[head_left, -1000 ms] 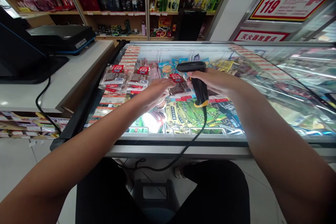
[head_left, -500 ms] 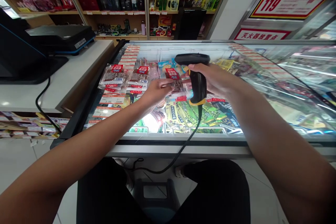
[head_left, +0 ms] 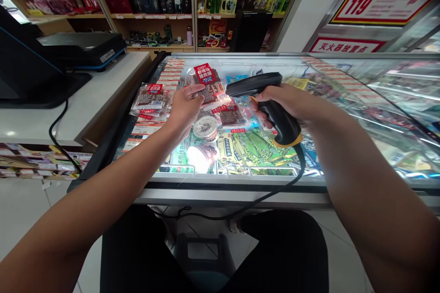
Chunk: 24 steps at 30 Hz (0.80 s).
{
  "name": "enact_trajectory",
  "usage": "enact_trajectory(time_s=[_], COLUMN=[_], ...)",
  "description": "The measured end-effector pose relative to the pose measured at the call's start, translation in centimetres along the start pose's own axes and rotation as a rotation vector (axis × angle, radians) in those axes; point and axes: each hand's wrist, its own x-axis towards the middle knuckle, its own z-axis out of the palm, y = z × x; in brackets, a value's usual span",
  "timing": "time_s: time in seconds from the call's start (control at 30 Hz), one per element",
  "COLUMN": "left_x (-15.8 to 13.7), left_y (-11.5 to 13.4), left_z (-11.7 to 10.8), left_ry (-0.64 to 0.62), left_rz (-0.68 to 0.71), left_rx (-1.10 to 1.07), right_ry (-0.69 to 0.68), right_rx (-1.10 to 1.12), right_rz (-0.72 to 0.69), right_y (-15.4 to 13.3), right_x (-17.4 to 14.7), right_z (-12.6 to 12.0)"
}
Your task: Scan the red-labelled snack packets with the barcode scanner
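Note:
My right hand [head_left: 275, 105] is wrapped round the grip of a black and yellow barcode scanner [head_left: 254, 83], its head pointing left. Between the thumb and fingers of my left hand [head_left: 187, 105] is a clear packet of dark meat snack [head_left: 209, 83] with a red label, tilted up in front of the scanner. Another such packet [head_left: 233, 116] lies on the freezer's glass top just below the held one. More of these packets [head_left: 151, 100] rest at the left of the glass; some are partly behind my left hand.
A chest freezer [head_left: 240, 196] with a glass top holds green ice-cream packs [head_left: 268, 146] and tubs [head_left: 206, 127]. The scanner's cable [head_left: 271, 194] hangs over its front edge. At left a counter [head_left: 113, 96] bears a scale [head_left: 85, 48]. Stocked shelves [head_left: 154, 13] stand behind.
My left hand has lifted a meat snack packet off the glass and moved left with it. The scanner has turned from upright to slanted, its head now facing the packet.

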Motion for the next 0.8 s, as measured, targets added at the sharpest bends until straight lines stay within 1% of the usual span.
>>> enact_trajectory(time_s=[0.17,0.3,0.37,0.43,0.53,0.6,0.63,0.7,0.8], left_x=[0.3,0.5,0.5,0.6,1.3,2.1,2.6,3.5,4.3], left_y=[-0.1,-0.6,-0.4,0.3,2.0,3.0,3.4,3.8,3.7], left_z=[-0.4,-0.5,-0.6,-0.8,-1.9,-3.3,-4.2,-5.8,-7.2], left_ry=[-0.002,-0.025,-0.027,-0.015,0.019,0.031,0.044,0.022,-0.077], left_rz=[0.007,0.049,0.059,0.056,0.084,0.122,0.113,0.050,-0.069], left_rx=[0.003,-0.003,0.021,0.073,0.204,0.340,0.426,0.592,0.812], right_ry=[-0.028,-0.061,-0.063,-0.042,0.031,0.066,0.071,0.080,0.096], right_rx=[-0.007,0.011,0.012,0.020,0.063,0.089,0.097,0.106,0.082], right_rz=[-0.025,-0.040,-0.040,-0.038,-0.044,-0.062,-0.070,-0.067,-0.024], right_y=[-0.1,0.1,0.2,0.2,0.1,0.2,0.2,0.4,0.8], right_x=[-0.2,-0.1,0.0,0.1,0.2,0.3,0.3,0.4,1.0], right_z=[0.1,0.0,0.0,0.0,0.0,0.0,-0.1,-0.2,-0.5])
